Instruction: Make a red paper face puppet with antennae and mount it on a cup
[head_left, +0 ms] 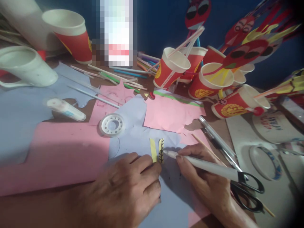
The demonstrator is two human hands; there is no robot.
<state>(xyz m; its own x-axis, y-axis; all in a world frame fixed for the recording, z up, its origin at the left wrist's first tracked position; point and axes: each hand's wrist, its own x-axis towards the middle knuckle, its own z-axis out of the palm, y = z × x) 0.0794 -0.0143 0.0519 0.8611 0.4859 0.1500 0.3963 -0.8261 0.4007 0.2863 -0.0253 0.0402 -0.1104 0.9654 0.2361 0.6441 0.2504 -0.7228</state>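
My right hand [206, 180] is closed round a white marker pen [213, 167], whose tip touches a short yellow strip [161, 148] with a black leaf-like line pattern. Beside it stands a plain yellow paper strip [153, 148]. Over the lower ends of the strips, my left hand [128, 186] rests with curled fingers and seems to pin them against the blue paper [133, 120]. Just past my right wrist lie black-handled scissors [251, 194], their blades hidden.
Pink paper [71, 145] and a white tape ring [111, 124] lie to the left, near a glue stick [66, 109]. Red and white paper cups [172, 68] with straws and red paper faces stand behind. A white mug [26, 66] is far left; clear pens [218, 142] lie right.
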